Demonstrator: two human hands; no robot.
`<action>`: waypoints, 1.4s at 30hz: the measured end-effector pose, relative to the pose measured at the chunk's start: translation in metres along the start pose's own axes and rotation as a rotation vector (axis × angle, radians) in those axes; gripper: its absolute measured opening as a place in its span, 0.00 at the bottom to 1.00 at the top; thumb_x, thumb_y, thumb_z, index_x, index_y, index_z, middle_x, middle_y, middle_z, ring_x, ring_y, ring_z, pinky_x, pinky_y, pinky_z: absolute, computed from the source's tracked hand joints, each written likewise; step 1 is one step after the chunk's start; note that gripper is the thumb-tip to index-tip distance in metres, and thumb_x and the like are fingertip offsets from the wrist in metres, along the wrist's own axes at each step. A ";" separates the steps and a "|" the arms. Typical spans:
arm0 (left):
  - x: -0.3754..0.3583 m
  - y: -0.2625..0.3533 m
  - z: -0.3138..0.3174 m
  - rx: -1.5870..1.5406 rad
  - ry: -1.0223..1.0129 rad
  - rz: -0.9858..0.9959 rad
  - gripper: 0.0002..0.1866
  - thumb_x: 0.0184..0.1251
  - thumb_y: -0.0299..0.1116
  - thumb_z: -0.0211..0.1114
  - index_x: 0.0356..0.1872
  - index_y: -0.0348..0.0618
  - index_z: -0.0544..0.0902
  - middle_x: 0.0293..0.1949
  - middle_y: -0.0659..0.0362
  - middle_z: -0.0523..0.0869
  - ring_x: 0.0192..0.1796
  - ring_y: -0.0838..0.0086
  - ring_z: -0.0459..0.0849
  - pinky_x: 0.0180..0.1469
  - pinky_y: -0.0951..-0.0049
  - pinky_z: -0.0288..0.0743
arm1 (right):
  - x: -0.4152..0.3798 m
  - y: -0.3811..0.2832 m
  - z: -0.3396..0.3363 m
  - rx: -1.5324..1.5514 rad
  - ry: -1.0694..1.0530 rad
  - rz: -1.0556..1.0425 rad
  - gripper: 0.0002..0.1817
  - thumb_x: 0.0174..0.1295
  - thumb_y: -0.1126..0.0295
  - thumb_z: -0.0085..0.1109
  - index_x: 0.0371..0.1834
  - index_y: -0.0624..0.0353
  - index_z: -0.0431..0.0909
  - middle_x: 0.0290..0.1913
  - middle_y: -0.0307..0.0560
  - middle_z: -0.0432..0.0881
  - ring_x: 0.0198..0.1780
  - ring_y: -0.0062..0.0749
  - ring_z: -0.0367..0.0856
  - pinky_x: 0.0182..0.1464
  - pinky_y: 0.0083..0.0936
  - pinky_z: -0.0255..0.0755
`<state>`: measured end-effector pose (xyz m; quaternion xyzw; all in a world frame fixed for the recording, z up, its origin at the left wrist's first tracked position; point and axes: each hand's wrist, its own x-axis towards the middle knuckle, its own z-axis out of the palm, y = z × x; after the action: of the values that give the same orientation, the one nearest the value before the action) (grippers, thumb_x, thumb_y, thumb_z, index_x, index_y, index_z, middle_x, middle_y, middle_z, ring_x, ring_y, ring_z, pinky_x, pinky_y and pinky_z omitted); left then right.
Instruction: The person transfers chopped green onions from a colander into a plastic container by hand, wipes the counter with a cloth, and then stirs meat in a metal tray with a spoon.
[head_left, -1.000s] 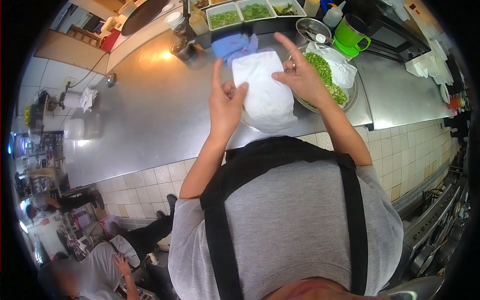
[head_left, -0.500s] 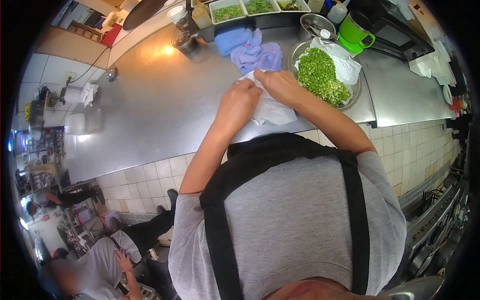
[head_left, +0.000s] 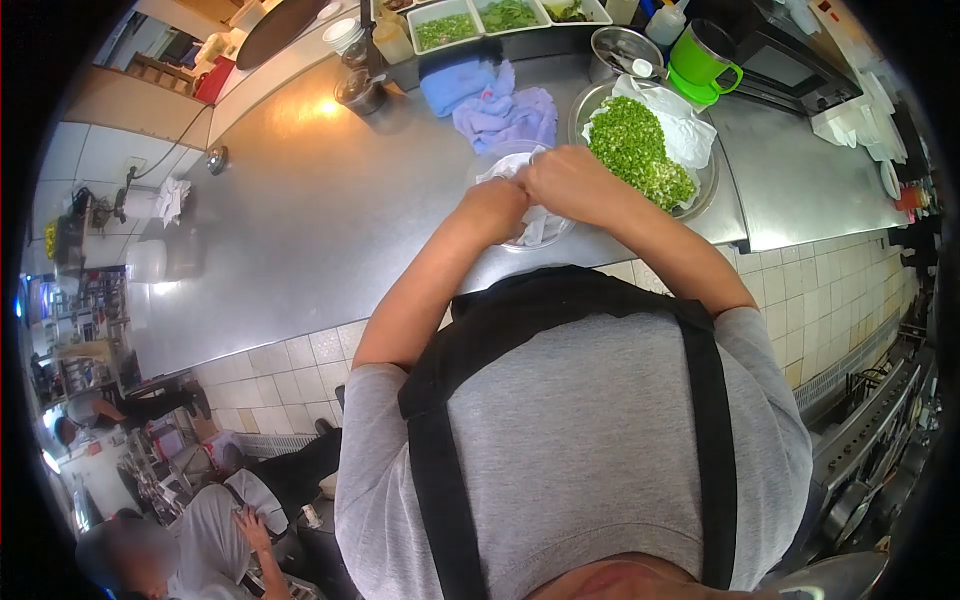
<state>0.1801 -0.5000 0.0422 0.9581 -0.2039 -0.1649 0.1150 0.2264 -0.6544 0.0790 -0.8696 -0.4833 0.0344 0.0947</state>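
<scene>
1. The white paper (head_left: 542, 228) lies inside the clear bowl (head_left: 480, 167), under my hands. I judge it light, soft and easy to tear, limp if damp; I'd take it by its edges.
2. My left hand (head_left: 496, 210) is curled over the clear bowl, fingers drawn in; its fingertips are hidden, so I can't tell whether they pinch the paper.
3. My right hand (head_left: 568, 184) is bent inward against the left, fingertips hidden too; I can't tell its grip.
4. Right of the clear bowl, a metal bowl (head_left: 713, 185) holds chopped greens (head_left: 640, 150) beside crumpled white lining (head_left: 692, 135).
5. Just beyond the clear bowl, a purple cloth (head_left: 515, 118) lies on the bench (head_left: 300, 220).
6. Farther beyond the clear bowl, white tubs (head_left: 484, 38) hold greens.
</scene>
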 end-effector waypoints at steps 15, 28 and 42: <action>0.020 -0.013 0.009 0.066 0.035 0.131 0.25 0.46 0.29 0.73 0.51 0.46 0.82 0.51 0.53 0.79 0.53 0.56 0.79 0.52 0.60 0.76 | -0.031 -0.016 0.026 0.029 -0.436 -0.138 0.31 0.60 0.37 0.49 0.27 0.55 0.85 0.25 0.50 0.84 0.32 0.49 0.82 0.44 0.39 0.72; 0.008 0.003 0.004 0.162 0.032 0.037 0.20 0.46 0.29 0.72 0.45 0.42 0.83 0.54 0.50 0.77 0.56 0.54 0.77 0.53 0.60 0.76 | -0.036 -0.014 0.042 0.046 -0.340 -0.093 0.11 0.52 0.65 0.55 0.23 0.59 0.83 0.26 0.55 0.83 0.31 0.48 0.85 0.33 0.43 0.76; 0.009 0.011 0.003 0.220 0.198 0.011 0.17 0.52 0.28 0.67 0.46 0.41 0.81 0.58 0.53 0.75 0.56 0.55 0.77 0.52 0.59 0.77 | -0.032 -0.014 0.032 0.046 -0.399 -0.130 0.12 0.56 0.68 0.56 0.42 0.57 0.80 0.31 0.52 0.84 0.37 0.48 0.84 0.40 0.43 0.75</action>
<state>0.1833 -0.5144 0.0405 0.9754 -0.2135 -0.0454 0.0296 0.1931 -0.6701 0.0496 -0.8103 -0.5465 0.2107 0.0192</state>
